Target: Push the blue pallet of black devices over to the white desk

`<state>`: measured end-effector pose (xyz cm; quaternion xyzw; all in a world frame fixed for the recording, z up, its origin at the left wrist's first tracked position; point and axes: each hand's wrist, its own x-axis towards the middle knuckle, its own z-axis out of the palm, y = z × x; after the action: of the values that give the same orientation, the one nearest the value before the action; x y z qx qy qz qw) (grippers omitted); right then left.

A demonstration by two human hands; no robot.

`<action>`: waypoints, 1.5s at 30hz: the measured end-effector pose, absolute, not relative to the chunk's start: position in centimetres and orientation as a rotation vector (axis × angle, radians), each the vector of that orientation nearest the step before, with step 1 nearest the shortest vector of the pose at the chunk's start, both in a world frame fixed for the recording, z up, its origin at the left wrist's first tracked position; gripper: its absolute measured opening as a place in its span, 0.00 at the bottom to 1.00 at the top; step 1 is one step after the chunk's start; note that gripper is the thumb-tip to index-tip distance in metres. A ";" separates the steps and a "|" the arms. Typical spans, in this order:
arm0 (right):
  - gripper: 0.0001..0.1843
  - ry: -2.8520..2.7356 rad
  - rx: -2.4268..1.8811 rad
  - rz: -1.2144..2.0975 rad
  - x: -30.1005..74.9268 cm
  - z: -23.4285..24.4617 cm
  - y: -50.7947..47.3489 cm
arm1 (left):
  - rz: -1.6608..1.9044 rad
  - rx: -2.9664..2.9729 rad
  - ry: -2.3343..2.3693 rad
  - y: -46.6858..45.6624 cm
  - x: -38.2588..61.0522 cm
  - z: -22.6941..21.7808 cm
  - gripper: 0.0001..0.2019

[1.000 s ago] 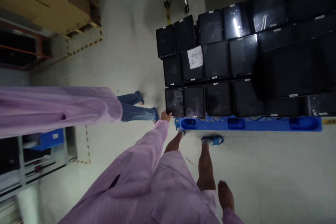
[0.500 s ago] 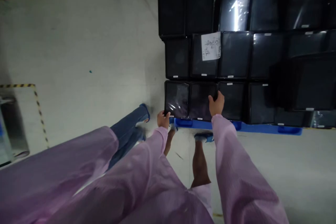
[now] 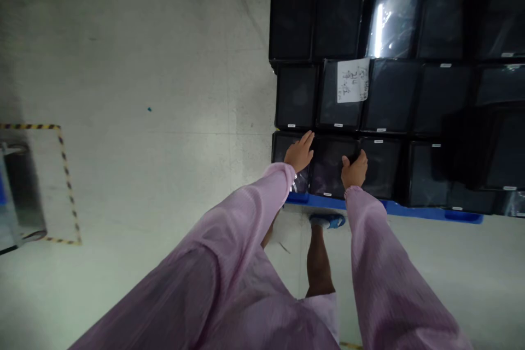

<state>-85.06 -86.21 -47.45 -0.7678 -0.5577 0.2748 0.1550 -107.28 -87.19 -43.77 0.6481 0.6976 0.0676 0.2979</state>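
Note:
Rows of black, tray-like rectangular pieces with small white labels lie before me, some with a shiny film. My left hand is over the front-left black tray, fingers stretched toward its right edge and partly covering it. Beside it is a second black tray. My right hand rests at that tray's right edge, thumb apart from the fingers, whose tips reach the gap before a third black tray. Whether those fingertips press on an edge is hidden.
A blue pallet shows under the front row. A handwritten white paper lies on the middle row. Darker, higher trays stand at right. Yellow-black floor tape and part of a cart are at left.
My left hand has left the front-left tray's near corner and moved forward and right over its top. My right hand stays near the same gap. Another person's sleeve and legs have left the view.

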 end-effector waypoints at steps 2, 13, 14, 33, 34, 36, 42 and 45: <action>0.36 -1.576 -2.203 0.813 -84.9 -47.5 -86.7 | 0.038 1.727 1.865 -85.1 -106.7 -43.3 0.28; 0.34 -1.411 -2.061 0.997 -81.8 -47.7 -92.2 | -0.188 1.613 1.955 -83.5 -107.5 -42.3 0.19; 0.34 -1.402 -2.056 1.002 -81.7 -47.6 -92.3 | -0.191 1.619 1.956 -83.4 -107.5 -42.5 0.19; 0.33 -1.579 -2.048 0.806 -86.4 -48.8 -86.6 | 0.391 1.327 2.049 -99.9 -111.6 -43.2 0.19; 0.33 -1.573 -2.047 0.794 -86.5 -48.8 -86.7 | 0.374 1.273 2.053 -102.3 -111.5 -43.2 0.18; 0.32 -1.556 -2.052 0.782 -86.6 -48.8 -86.8 | 0.344 1.178 2.064 -106.6 -111.0 -43.1 0.18; 0.36 -1.573 -2.126 0.836 -86.3 -47.7 -86.5 | 0.331 1.123 2.065 -108.4 -109.5 -43.9 0.17; 0.35 -1.625 -2.160 0.771 -85.2 -46.6 -88.7 | 0.346 1.272 2.024 -101.1 -109.4 -44.5 0.16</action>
<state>-85.20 -88.67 -46.60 -0.7580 -0.5703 0.2704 0.1645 -109.39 -101.08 -44.55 0.4921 0.7834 0.1337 0.3552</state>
